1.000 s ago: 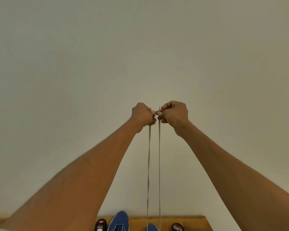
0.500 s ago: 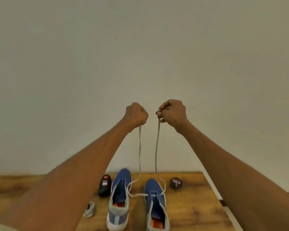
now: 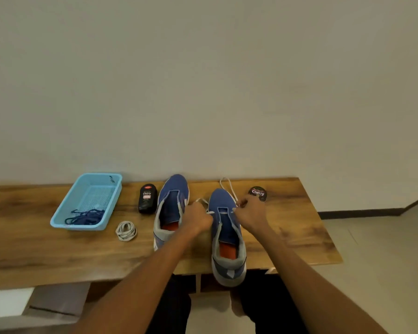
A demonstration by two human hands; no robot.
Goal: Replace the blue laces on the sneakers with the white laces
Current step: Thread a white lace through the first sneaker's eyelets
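Note:
Two blue sneakers stand side by side on the wooden table, toes toward the wall: the left sneaker (image 3: 170, 208) and the right sneaker (image 3: 226, 237), whose heel overhangs the front edge. A white lace (image 3: 228, 186) runs through the right sneaker's front eyelets and loops past its toe. My left hand (image 3: 197, 219) grips one end of that lace at the shoe's left side. My right hand (image 3: 250, 213) grips the other end at its right side. A second white lace (image 3: 126, 230) lies coiled on the table. The blue laces (image 3: 86, 216) lie in the light blue tray (image 3: 82, 189).
A black shoe-polish bottle (image 3: 147, 198) stands left of the left sneaker. A round polish tin (image 3: 258, 193) lies at the back right, just beyond my right hand. The table (image 3: 34, 249) ends at the right near the tin; floor lies beyond it.
Both hands have come down from high in front of the wall to the right sneaker, still gripping the lace ends. The view has tilted down, showing the whole table.

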